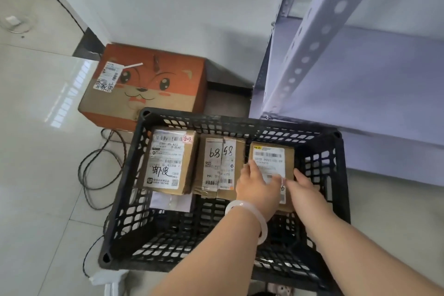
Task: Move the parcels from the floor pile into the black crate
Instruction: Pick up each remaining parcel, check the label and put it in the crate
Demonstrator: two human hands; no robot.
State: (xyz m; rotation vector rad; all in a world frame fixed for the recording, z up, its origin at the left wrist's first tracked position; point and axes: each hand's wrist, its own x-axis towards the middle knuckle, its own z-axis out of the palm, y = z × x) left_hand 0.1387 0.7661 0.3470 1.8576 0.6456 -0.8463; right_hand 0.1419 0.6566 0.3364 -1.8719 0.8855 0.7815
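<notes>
A black lattice crate [125,185] stands on the floor with three brown cardboard parcels side by side in its far half. The left parcel [168,158] and the middle parcel [219,166] carry white labels with handwriting. Both my hands reach into the crate and rest on the right parcel [271,154]. My left hand [258,185], with a white bangle on the wrist, lies on its left side. My right hand [304,187] lies on its right side. A flat white packet [171,200] lies under the left parcel.
A large orange carton [153,84] with a cartoon fox face sits on the floor beyond the crate, against the wall. A grey metal shelving unit [336,60] stands close on the right. Black cables [101,166] loop on the tiled floor at the left.
</notes>
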